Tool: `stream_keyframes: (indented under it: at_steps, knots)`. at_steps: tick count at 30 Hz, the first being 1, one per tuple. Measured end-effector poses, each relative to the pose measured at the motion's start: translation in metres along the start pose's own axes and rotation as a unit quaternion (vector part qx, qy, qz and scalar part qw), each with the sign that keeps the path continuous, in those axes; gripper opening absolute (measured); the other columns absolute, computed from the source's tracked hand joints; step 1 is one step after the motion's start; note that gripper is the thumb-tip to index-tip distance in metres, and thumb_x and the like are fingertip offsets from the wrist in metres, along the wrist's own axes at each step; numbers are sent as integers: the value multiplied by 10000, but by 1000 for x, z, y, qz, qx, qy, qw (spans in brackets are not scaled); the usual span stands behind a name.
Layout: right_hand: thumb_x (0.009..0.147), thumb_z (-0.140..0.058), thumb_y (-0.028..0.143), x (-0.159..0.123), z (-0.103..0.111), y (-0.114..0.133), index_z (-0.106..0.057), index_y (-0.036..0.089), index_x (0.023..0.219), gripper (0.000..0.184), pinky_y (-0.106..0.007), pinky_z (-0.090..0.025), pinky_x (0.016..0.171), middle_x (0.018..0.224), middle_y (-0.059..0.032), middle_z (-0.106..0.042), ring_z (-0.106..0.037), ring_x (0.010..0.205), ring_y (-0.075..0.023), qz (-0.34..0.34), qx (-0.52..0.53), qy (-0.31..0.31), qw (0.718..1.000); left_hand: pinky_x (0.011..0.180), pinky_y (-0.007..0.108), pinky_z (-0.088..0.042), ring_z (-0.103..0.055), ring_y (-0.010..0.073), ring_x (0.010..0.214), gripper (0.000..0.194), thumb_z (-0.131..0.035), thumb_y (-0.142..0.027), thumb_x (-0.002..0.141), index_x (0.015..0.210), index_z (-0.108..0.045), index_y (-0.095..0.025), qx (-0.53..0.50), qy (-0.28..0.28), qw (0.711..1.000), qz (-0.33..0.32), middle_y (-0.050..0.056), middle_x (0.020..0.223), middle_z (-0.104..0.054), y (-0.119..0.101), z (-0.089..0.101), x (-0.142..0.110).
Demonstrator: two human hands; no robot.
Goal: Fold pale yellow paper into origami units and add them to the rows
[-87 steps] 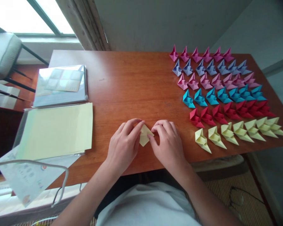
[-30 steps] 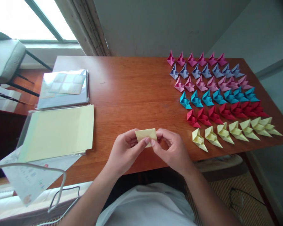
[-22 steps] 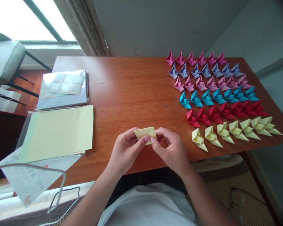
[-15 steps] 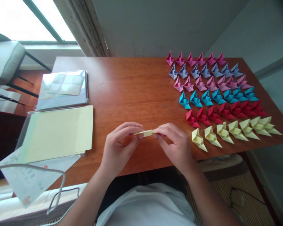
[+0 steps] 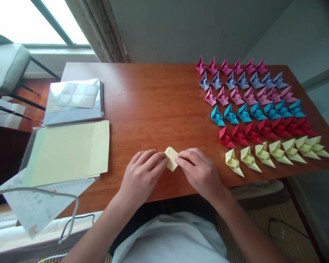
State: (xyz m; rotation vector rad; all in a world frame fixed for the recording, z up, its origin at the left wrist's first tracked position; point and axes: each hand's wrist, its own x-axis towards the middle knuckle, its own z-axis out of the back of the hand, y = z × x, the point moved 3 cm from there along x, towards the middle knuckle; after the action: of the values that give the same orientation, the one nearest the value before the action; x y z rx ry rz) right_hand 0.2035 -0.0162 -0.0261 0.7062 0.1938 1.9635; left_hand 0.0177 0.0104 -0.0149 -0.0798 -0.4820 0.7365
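- In a room with a bright window (image 5: 22, 20), at a brown table (image 5: 148, 106).
- At left: yellow sheets (image 5: 71, 153).
- Pinched by the left hand (image 5: 142, 175): small folded yellow paper (image 5: 171, 159), over the table.
- Wide like a diamond now, edge-on a moment ago; likely turned to another side.
- Pinched too by the right hand (image 5: 201, 173).
- At right: six rows of folded shapes (image 5: 257, 111).

Surface (image 5: 148, 106), brown wood; right: folded paper figures (image 5: 230, 114), six single-colour rows; left: glossy flat pack (image 5: 71, 114), clear sleeve (image 5: 29, 148) under pale yellow sheets (image 5: 71, 153), printed white sheet (image 5: 40, 210)
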Motion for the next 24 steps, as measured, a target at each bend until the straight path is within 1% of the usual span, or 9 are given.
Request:
stream_keyframes:
  at_steps: [4, 6, 8, 11, 13, 16, 18, 22, 24]
  knots:
    - [973, -542, 116, -1, 3, 1, -709, 224, 1120, 247, -374, -533, 877, 1064, -86, -726, -629, 992, -221, -3, -4, 36, 999, 862, 365, -504, -685, 237, 1024, 157, -615, -173, 939, 1079, -683, -193, 5, 14, 1000, 8, 55, 1118, -763, -5, 0, -4]
    - [977, -545, 126, 0, 4, 1, -715, 227, 1101, 233, -376, -531, 871, 1050, -83, -721, -619, 983, -222, -7, 0, 46, 999, 867, 369, -501, -674, 246, 1037, 134, -625, -171, 935, 1057, -678, -182, 7, 17, 1000, 13, 55, 1127, -758, -9, 1, -4]
    - [977, -555, 133, 1, 5, 0, -726, 232, 1063, 216, -367, -534, 847, 1016, -74, -713, -604, 956, -218, -18, 14, 49, 999, 845, 369, -504, -665, 246, 1000, 110, -613, -152, 937, 1022, -680, -174, 6, 24, 999, 25, 58, 1098, -755, -11, 1, -3]
    - [968, -585, 158, 3, 4, -3, -739, 234, 1018, 178, -356, -537, 802, 976, -64, -697, -583, 915, -210, -51, 50, 45, 996, 800, 355, -514, -650, 222, 894, 106, -588, -149, 950, 971, -690, -167, -25, 33, 998, 57, 62, 1015, -742, -10, 0, 0]
    - [965, -595, 173, 5, 3, -6, -742, 237, 1000, 164, -358, -539, 796, 959, -57, -691, -581, 901, -207, -73, 74, 39, 994, 777, 333, -516, -645, 198, 847, 119, -580, -175, 963, 961, -699, -176, -59, 29, 994, 88, 55, 981, -732, -7, -1, 2]
    - [965, -593, 185, 9, 1, -8, -739, 242, 960, 157, -359, -535, 809, 907, -44, -684, -589, 871, -203, -106, 95, 34, 989, 731, 292, -507, -651, 170, 810, 143, -578, -217, 975, 1028, -711, -209, -88, 13, 987, 137, 33, 954, -735, -2, -3, 5]
    - [960, -599, 187, 13, 0, -8, -734, 239, 940, 146, -354, -527, 814, 878, -37, -684, -598, 856, -202, -128, 99, 35, 986, 695, 276, -493, -656, 161, 781, 158, -575, -232, 979, 1053, -714, -223, -80, 3, 984, 159, 18, 917, -743, 0, -5, 7]
    - [931, -638, 179, 19, -1, -8, -719, 228, 944, 95, -349, -500, 810, 863, -26, -703, -609, 847, -208, -171, 86, 50, 980, 656, 275, -468, -668, 163, 742, 164, -567, -245, 981, 950, -725, -213, -48, 5, 981, 185, 13, 854, -749, 2, -7, 11]
    - [919, -655, 180, 21, -2, -8, -707, 224, 910, 69, -342, -483, 794, 838, -16, -701, -603, 823, -204, -190, 79, 57, 977, 650, 270, -459, -671, 162, 740, 168, -567, -243, 978, 929, -725, -212, -45, 13, 980, 195, 8, 846, -747, 1, -8, 11]
